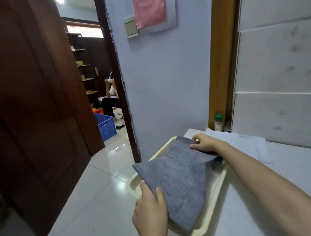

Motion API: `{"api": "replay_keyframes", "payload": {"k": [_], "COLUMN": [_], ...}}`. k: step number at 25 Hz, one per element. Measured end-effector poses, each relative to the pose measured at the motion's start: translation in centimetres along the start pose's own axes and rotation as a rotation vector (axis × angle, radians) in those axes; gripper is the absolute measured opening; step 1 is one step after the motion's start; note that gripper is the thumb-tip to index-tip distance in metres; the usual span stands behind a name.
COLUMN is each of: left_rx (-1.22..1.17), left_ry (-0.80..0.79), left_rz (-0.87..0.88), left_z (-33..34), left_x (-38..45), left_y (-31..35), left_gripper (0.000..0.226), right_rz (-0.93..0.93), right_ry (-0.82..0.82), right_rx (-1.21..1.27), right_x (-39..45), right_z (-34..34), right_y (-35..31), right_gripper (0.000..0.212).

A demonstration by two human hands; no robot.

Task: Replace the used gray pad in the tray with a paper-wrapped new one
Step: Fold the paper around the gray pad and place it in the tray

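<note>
Gray felt-like fabric pad, soft and limp, half lifted out of the cream rectangular plastic tray at the near left edge of the white tabletop. Pinched at two spots: left hand gripping the near left edge, thumb on top and fingers curled beneath; right hand gripping the far right edge between thumb and fingers. Both grips closed on the pad.

Judged to be the removal step: used pad coming out, replacement not yet started. Raised along the left side and at the far end, with the near right corner dipping down into the tray and possibly touching its floor. Draped and bent in a shallow fold across the middle, sagging between the two holds. Faint stitched or creased lines across the weave; no obvious stains visible from here.

Next move, by judgement: lift clear of the tray rim without dragging the low corner, set aside away from the tray, then fetch the new one. White paper sheets lying flat on the tabletop just beyond the right hand, perhaps the wrapping or the wrapped pad; cannot tell which.
</note>
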State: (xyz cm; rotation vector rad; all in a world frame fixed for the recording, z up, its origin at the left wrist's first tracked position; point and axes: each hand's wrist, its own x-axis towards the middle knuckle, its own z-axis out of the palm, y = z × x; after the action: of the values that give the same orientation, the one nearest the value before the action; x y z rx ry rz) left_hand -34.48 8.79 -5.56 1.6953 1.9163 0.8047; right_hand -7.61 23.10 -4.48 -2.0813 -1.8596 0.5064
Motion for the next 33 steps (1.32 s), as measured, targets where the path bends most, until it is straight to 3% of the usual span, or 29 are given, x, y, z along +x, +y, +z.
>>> {"api": "replay_keyframes", "payload": {"k": [5, 11, 14, 19, 26, 29, 30, 33], "left_rx": [0.257, 0.325, 0.314, 0.386, 0.256, 0.274, 0.311, 0.393], "left_ry": [0.038, 0.03, 0.005, -0.107, -0.316, -0.286, -0.271, -0.202], "left_rz": [0.133, 0.34, 0.471, 0.729, 1.05, 1.098, 1.101, 1.109], "left_z": [-0.7, -1.0, 0.8, 6.4, 13.8, 15.0, 15.1, 14.8], "left_x": [0.6, 1.0, 0.7, -4.3, -10.4, -11.6, -11.9, -12.5], "left_y": [-0.3, -1.1, 0.3, 6.0, 12.2, 12.6, 12.6, 12.5], "left_gripper": [0.029, 0.023, 0.023, 0.018, 0.034, 0.034, 0.034, 0.034], "right_rz": [0.082, 0.317, 0.477, 0.742, 0.945, 1.011, 0.984, 0.96], "right_ry": [0.174, 0.327, 0.36, 0.483, 0.476, 0.381, 0.417, 0.414], "right_rx": [-0.142, -0.205, -0.222, -0.247, -0.585, -0.634, -0.629, -0.59], "right_x": [-4.6, -14.5, -20.3, -31.7, -42.5, -43.6, -43.9, -44.3], "right_z": [1.6, 3.2, 3.3, 2.2, 0.1, -0.5, -0.9, -1.3], "right_y": [1.1, 2.5, 4.0, 7.9, 12.4, 12.7, 12.9, 14.7], "right_gripper": [0.023, 0.037, 0.045, 0.035, 0.037, 0.058, 0.067, 0.07]}}
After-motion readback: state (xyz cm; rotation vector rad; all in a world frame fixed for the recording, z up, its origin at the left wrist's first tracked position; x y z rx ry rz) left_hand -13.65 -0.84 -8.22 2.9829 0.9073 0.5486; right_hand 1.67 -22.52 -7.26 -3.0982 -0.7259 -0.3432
